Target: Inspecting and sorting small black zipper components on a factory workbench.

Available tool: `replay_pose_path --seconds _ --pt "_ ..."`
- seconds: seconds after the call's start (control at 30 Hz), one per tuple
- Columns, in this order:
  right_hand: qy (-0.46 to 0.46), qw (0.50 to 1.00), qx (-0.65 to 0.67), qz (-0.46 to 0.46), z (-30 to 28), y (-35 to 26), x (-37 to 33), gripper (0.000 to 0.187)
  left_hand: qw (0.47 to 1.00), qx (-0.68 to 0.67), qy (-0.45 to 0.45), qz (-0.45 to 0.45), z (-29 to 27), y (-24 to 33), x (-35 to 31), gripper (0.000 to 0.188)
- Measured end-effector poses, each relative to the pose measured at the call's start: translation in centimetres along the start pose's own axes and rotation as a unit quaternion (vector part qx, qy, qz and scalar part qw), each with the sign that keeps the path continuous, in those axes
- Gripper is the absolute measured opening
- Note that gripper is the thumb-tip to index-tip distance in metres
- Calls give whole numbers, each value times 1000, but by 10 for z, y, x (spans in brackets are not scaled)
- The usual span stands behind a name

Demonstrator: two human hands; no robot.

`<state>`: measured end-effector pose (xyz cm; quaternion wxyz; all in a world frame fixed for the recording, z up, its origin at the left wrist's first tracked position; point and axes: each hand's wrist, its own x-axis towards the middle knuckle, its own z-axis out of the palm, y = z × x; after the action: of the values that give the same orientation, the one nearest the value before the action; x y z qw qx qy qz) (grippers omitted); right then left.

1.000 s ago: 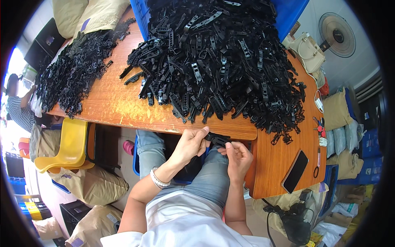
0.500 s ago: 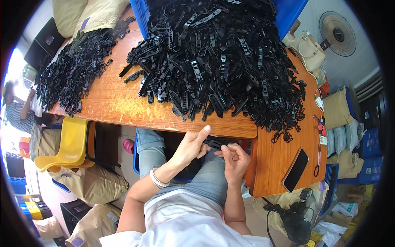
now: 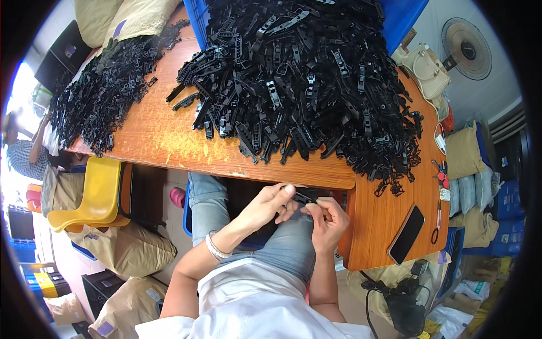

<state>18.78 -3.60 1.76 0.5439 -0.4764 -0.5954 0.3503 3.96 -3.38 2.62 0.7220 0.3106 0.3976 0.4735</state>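
Note:
Over my lap, just off the table's front edge, my left hand (image 3: 270, 207) is closed with its thumb and fingers on a small black plastic part (image 3: 304, 198). My right hand (image 3: 328, 221) pinches the part's other end, fingers curled. A large heap of similar black plastic parts (image 3: 282, 85) lies on the table beyond my hands. It spills from a blue crate (image 3: 407, 22) tipped at the back. The part's details are half covered by my fingers.
On the wooden table (image 3: 192, 141) are another pile of small black pieces (image 3: 110, 90) at left, a phone (image 3: 406, 234) and scissors (image 3: 435, 233) at right. A yellow chair (image 3: 96, 192) stands left. Beyond it, another person (image 3: 28, 158) sits. A fan (image 3: 466, 48) is at far right.
Both hands have shifted slightly to the right and a little down with the black part, which now shows less between my fingers. The view has shifted slightly.

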Motion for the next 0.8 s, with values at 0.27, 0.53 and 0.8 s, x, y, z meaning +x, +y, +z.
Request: replay_pose_path --seconds 0.27,0.53,0.8 --pt "-52 981 155 109 -2 0 -9 16 980 125 -63 144 -7 -6 3 16" --pt "-67 968 201 132 3 4 -10 16 976 169 -71 119 -15 13 -6 22" --pt "-57 968 195 150 6 13 -10 16 598 692 279 292 -61 21 11 21"
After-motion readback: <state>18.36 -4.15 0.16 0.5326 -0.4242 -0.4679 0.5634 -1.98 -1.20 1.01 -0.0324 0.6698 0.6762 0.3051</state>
